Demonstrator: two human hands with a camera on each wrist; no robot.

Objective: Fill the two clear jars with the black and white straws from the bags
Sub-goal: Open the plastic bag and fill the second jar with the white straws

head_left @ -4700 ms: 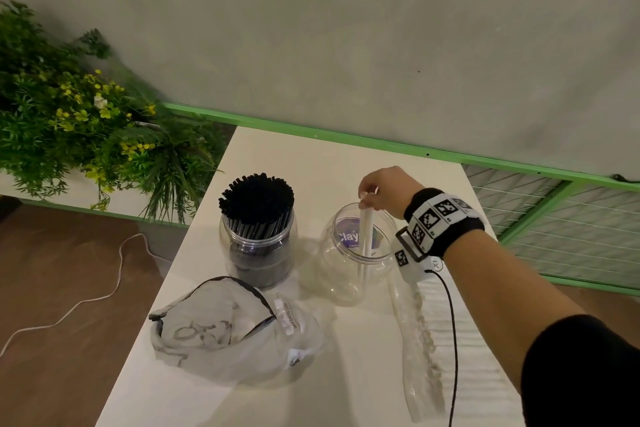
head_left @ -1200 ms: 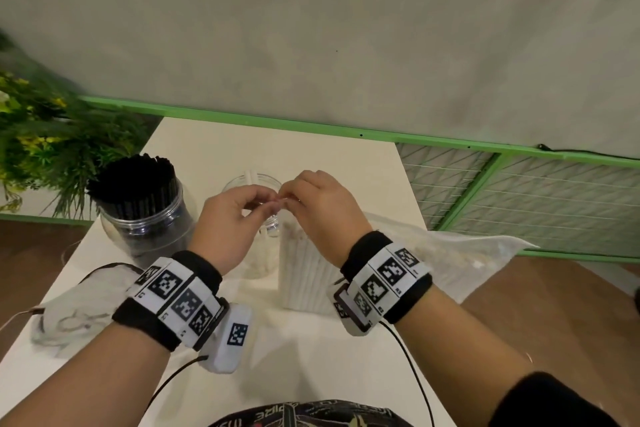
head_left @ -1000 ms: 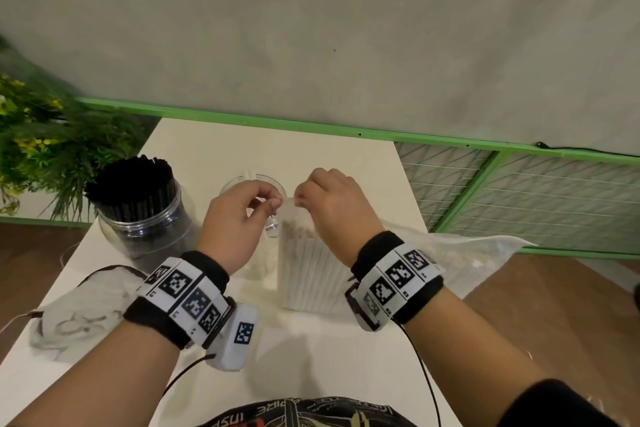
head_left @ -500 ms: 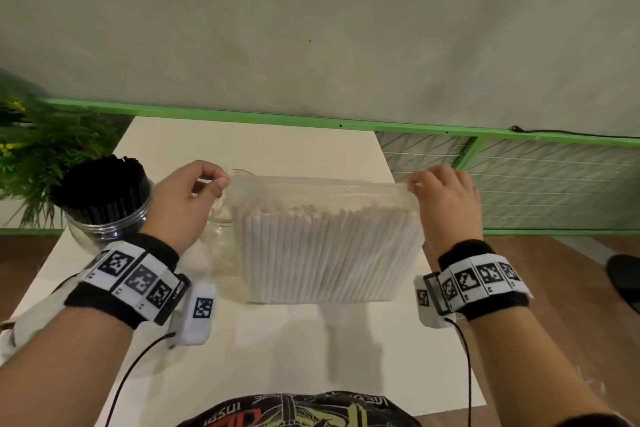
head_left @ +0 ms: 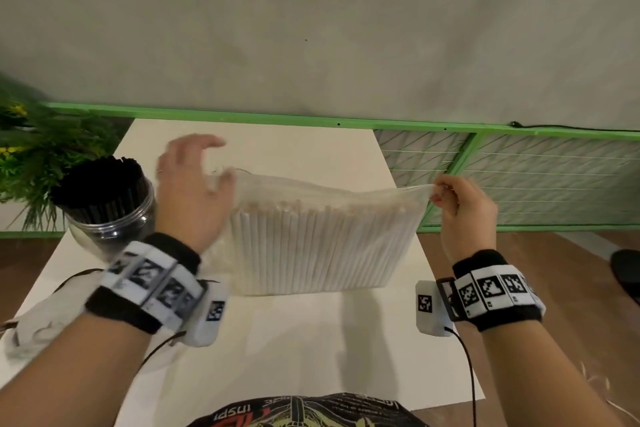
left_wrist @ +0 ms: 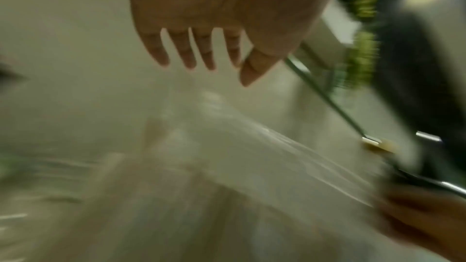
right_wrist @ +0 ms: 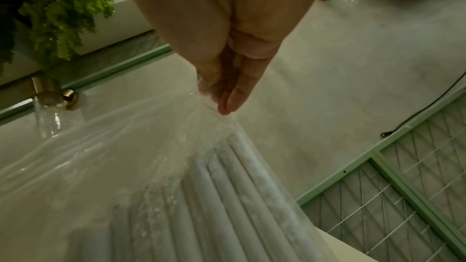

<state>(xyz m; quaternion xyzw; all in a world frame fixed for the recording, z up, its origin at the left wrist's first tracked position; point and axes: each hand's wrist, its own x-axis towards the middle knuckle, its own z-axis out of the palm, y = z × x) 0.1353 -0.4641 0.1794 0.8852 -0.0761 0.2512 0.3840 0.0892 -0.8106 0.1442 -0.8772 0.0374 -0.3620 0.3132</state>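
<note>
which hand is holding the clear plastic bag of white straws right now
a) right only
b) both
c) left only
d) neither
a: the right hand pinches the top corner of the clear plastic bag of white straws, while the left hand is spread open beside the bag's other corner, fingers straight in the left wrist view.

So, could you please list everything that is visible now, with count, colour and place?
bag of white straws: one, clear, upright at table centre
jar of black straws: one, clear, table's left side
emptied bag: one, clear with dark trim, near-left table corner
table: one, white
plant: one, green with yellow flowers, far left
railing: green, behind table
left hand: fingers spread, at the bag's left top corner
right hand: pinches the bag's right top corner
wristbands: two, black with white markers
</note>
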